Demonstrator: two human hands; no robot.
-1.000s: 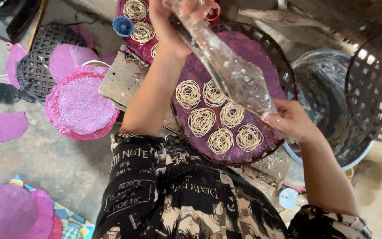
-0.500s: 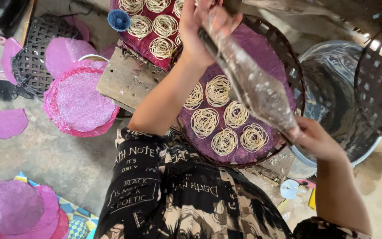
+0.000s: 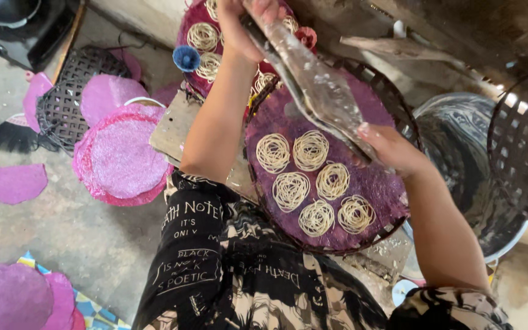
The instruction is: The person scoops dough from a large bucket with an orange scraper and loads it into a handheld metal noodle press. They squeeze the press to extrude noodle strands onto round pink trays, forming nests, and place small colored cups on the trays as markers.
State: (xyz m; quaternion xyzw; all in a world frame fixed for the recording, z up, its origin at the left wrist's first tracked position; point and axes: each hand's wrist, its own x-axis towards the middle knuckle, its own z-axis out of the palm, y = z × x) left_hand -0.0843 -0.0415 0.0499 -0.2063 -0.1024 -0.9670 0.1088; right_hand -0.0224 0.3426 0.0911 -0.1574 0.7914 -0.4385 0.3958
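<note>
While both hands grip a clear piping bag (image 3: 316, 85), left hand (image 3: 245, 27) fingers clamped on its top, right hand (image 3: 392, 150) fingers clamped on its tip, six noodle coils (image 3: 310, 177) lie on the purple-lined woven tray (image 3: 362, 183) below.

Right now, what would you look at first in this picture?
The six pale noodle nests stand out first, coiled on a purple cloth inside a round woven tray in the middle. Above them, the left hand and right hand hold a long clear plastic bag slantwise. To the left, a pink round stack lies on the floor.
</note>
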